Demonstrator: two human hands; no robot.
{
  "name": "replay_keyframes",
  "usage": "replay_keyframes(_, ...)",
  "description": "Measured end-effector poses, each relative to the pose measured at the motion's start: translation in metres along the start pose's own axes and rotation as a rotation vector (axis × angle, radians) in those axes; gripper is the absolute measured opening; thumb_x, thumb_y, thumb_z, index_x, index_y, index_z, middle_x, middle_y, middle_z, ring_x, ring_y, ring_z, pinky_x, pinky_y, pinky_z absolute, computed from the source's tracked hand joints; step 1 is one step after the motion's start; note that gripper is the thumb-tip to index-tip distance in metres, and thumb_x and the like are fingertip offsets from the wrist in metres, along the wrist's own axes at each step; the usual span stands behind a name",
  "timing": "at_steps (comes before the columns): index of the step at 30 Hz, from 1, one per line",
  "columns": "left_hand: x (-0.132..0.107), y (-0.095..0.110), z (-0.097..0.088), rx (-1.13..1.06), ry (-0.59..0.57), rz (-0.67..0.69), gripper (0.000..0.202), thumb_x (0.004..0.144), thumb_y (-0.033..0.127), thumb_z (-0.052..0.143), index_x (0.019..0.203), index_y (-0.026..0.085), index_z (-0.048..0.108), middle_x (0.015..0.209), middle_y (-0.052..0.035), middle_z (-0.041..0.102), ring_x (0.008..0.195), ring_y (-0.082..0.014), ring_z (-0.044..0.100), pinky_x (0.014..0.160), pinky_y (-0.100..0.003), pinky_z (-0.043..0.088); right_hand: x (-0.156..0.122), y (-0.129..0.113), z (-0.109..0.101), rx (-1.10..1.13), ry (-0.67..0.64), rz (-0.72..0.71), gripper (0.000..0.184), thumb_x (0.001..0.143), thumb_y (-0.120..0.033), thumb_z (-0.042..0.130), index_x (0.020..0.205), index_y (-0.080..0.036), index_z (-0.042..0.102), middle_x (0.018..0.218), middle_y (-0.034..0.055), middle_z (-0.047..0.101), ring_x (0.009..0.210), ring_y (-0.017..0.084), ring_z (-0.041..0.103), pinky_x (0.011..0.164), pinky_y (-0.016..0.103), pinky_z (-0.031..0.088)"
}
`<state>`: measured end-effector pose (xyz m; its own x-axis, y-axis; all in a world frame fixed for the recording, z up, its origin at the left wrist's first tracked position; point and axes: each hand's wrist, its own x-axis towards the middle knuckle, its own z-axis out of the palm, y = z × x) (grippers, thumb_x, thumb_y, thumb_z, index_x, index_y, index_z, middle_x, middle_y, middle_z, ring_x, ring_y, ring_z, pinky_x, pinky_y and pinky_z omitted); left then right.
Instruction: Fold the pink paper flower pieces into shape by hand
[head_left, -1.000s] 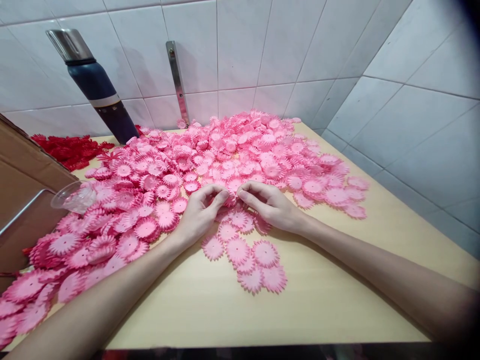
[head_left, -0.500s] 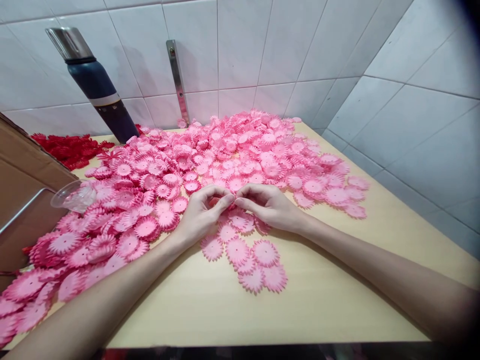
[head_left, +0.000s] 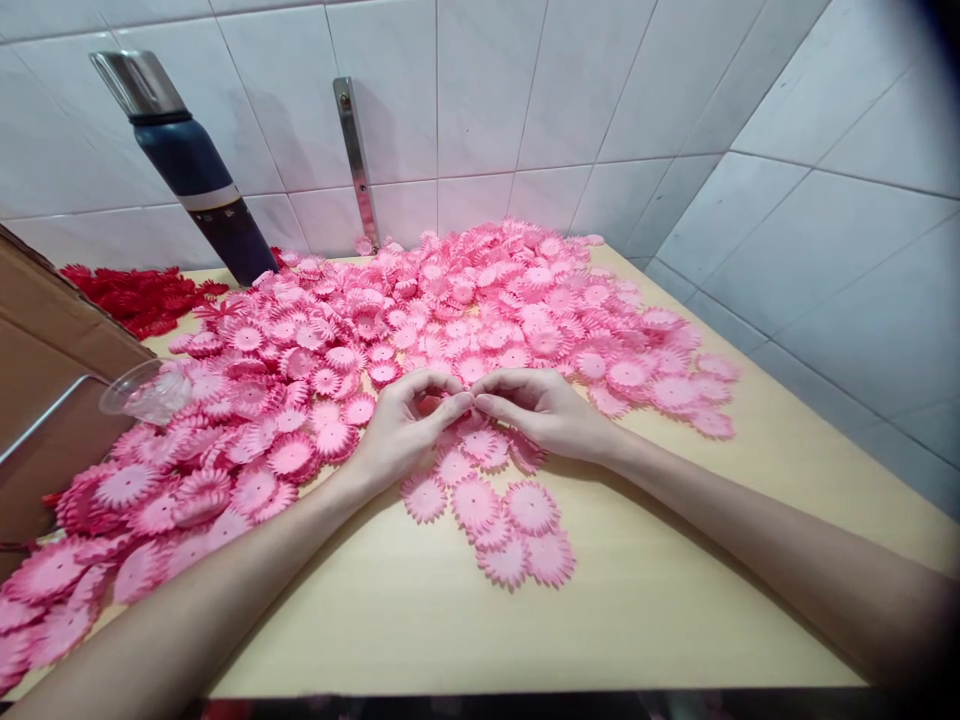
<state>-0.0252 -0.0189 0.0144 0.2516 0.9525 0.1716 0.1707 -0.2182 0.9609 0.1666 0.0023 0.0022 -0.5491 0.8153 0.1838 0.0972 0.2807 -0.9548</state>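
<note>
Pink toothed discs (head_left: 540, 280): heaped across the counter (head_left: 675, 600), spreading beyond the grip and out to its left.
Near cluster (head_left: 475, 502): a few overlapping discs, flat, just below the joined fingertips, on the person's side.
Left hand (head_left: 405, 425): grip narrow, thumb and forefinger pinched; whether a disc sits between them cannot be told.
Right hand (head_left: 559, 415): likewise pinched, its tips meeting the left's; contents hidden.
Clear plastic cup (head_left: 146, 392): among discs at left, by the cardboard box (head_left: 52, 370).
Blue bottle (head_left: 195, 175): behind, near red pieces (head_left: 142, 300).
</note>
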Motion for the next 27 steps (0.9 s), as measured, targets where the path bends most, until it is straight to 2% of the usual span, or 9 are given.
replay_keyframes(4, 0.0001, -0.0002, 0.0003, 0.024, 0.025, 0.007, 0.013, 0.083, 0.028, 0.064, 0.080, 0.015, 0.065, 0.078, -0.0034, 0.063, 0.074, -0.0137, 0.057, 0.068, -0.025, 0.045, 0.0001, -0.0010, 0.0003, 0.023, -0.005, 0.033, 0.019, 0.088, -0.032, 0.059, 0.093, -0.017, 0.068, 0.084, 0.0044, 0.069, 0.079, 0.016, 0.065, 0.074, 0.030, 0.052)
replay_keyframes(12, -0.0004, -0.0004, -0.0009, 0.022, -0.006, -0.010, 0.021, 0.089, 0.032, 0.056, 0.081, 0.015, 0.066, 0.081, -0.0042, 0.064, 0.076, -0.0138, 0.058, 0.069, -0.025, 0.046, -0.0002, -0.0038, 0.0030, 0.001, 0.120, 0.069, 0.014, 0.081, -0.028, 0.066, 0.077, -0.015, 0.067, 0.069, 0.0011, 0.066, 0.060, 0.011, 0.059, 0.057, 0.023, 0.047)
replay_keyframes(15, -0.0004, -0.0007, -0.0003, 0.030, 0.007, -0.010, 0.017, 0.086, 0.031, 0.061, 0.083, 0.015, 0.066, 0.083, -0.0047, 0.066, 0.077, -0.0144, 0.059, 0.070, -0.026, 0.047, 0.0005, -0.0036, 0.0025, 0.007, 0.129, 0.076, 0.013, 0.079, -0.028, 0.068, 0.078, -0.015, 0.069, 0.071, 0.0020, 0.068, 0.061, 0.011, 0.060, 0.058, 0.024, 0.049)
replay_keyframes(21, -0.0004, -0.0018, 0.0010, 0.111, 0.058, 0.058, 0.017, 0.078, 0.031, 0.071, 0.083, 0.015, 0.069, 0.085, -0.0056, 0.069, 0.078, -0.0151, 0.062, 0.071, -0.027, 0.049, 0.0003, -0.0030, 0.0005, 0.025, 0.053, 0.054, 0.014, 0.082, -0.027, 0.064, 0.084, -0.015, 0.072, 0.076, 0.0039, 0.071, 0.069, 0.014, 0.065, 0.063, 0.026, 0.051)
replay_keyframes(27, -0.0002, -0.0030, 0.0016, 0.148, 0.076, 0.032, 0.016, 0.079, 0.031, 0.069, 0.079, 0.015, 0.069, 0.080, -0.0057, 0.070, 0.074, -0.0157, 0.063, 0.068, -0.027, 0.049, -0.0001, -0.0038, 0.0022, -0.023, 0.115, 0.043, 0.015, 0.077, -0.030, 0.071, 0.081, -0.015, 0.072, 0.075, 0.0052, 0.073, 0.067, 0.015, 0.066, 0.061, 0.026, 0.053)
